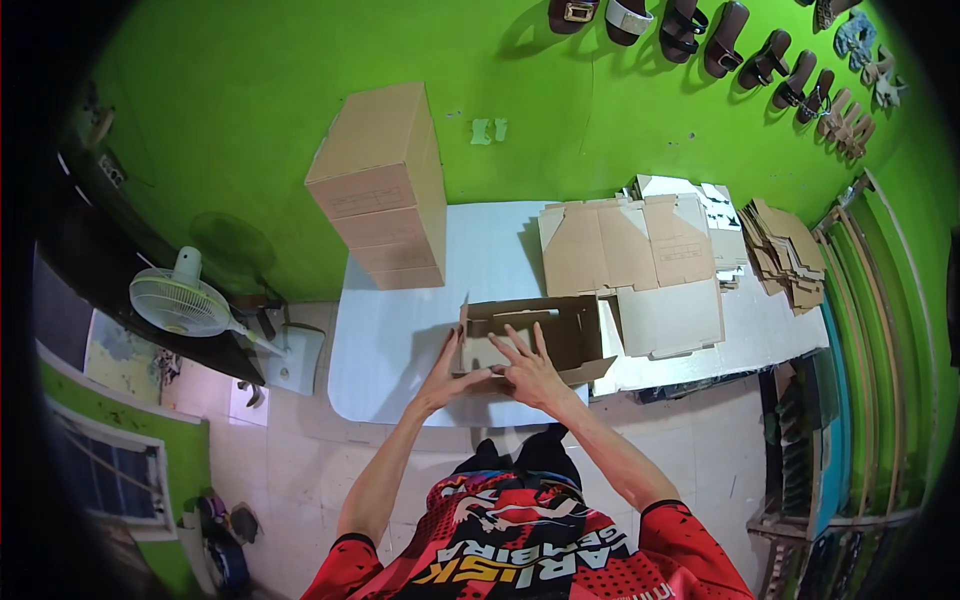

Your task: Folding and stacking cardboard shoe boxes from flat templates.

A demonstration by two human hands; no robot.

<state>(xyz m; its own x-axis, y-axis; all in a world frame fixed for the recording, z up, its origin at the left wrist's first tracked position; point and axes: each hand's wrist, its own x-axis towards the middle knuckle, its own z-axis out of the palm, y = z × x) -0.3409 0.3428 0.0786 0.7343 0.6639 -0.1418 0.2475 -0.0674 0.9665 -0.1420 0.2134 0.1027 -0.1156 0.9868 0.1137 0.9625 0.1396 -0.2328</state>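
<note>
A brown cardboard box (575,345), open at the top, stands at the table's near edge in front of me. My left hand (446,372) grips its left end, fingers up along the end wall and thumb stretched along the near edge. My right hand (532,376) holds the near wall close to the left corner, its fingers spread over the opening and its thumb near the left thumb. At the box's right end a flap sticks outward. The palms hide part of the near wall.
Stacked closed cartons (388,195) rise at the table's (480,240) back left. Flat cardboard blanks (625,245) lie at the right, with another pile (785,250) beyond. A fan (180,303) stands left; sandals (725,40) hang on the green wall. A rack (850,370) stands right.
</note>
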